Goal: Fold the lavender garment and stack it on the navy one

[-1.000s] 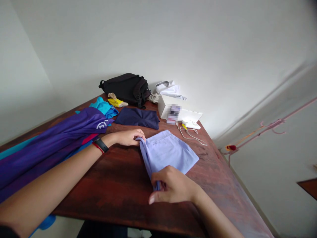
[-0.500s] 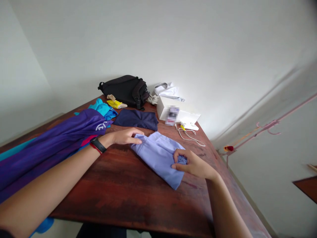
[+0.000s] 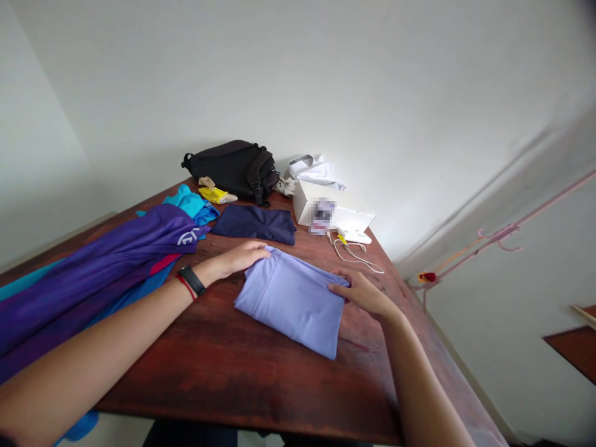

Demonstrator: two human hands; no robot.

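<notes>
A lavender garment (image 3: 295, 301), folded into a rough rectangle, lies on the dark reddish wooden table (image 3: 223, 366). Its exact kind is hidden by the folds; a stitched seam runs near its left end. My left hand (image 3: 242, 257) pinches the far left corner between thumb and fingers. At the far right corner, my right hand (image 3: 363, 292) grips the edge, thumb on top and fingers behind. Just beyond the lavender cloth is a folded navy cloth (image 3: 254, 223).
Purple and blue clothing (image 3: 130, 254) spreads along the left side. At the back are a black backpack (image 3: 228, 167), a yellow-and-beige item (image 3: 216, 194), a white box (image 3: 310, 202), a white bag (image 3: 311, 167) and a white cable (image 3: 354, 257). A pink rod (image 3: 503, 233) runs beyond the table's right edge.
The lavender garment's near half has been folded over, leaving a flatter, smoother rectangle. My right hand has moved slightly up to its far right corner; my left hand still holds the left end.
</notes>
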